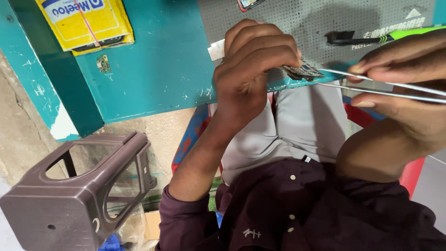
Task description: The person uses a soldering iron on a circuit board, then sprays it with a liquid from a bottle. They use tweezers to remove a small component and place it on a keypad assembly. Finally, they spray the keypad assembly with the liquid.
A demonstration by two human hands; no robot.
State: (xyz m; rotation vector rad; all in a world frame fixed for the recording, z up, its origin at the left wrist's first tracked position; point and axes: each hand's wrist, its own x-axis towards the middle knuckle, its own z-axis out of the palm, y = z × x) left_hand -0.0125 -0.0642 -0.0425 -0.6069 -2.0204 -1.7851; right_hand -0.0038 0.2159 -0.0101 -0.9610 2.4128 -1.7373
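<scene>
My left hand (253, 60) is curled shut on a small circuit board (304, 71), pinching it at the near edge of the teal table (153, 69). In my right hand (404, 88) I hold metal tweezers (371, 86) between thumb and fingers. Their two prongs point left and their tips touch the right edge of the board. Both hands hover above my lap, just in front of the grey perforated mat (316, 21).
A green-handled brush (371, 37) lies on the mat at the right. A yellow box (86, 21) and a tiny green board (103, 63) rest on the table's left part. A brown plastic stool (79, 186) lies tipped on the floor at the lower left.
</scene>
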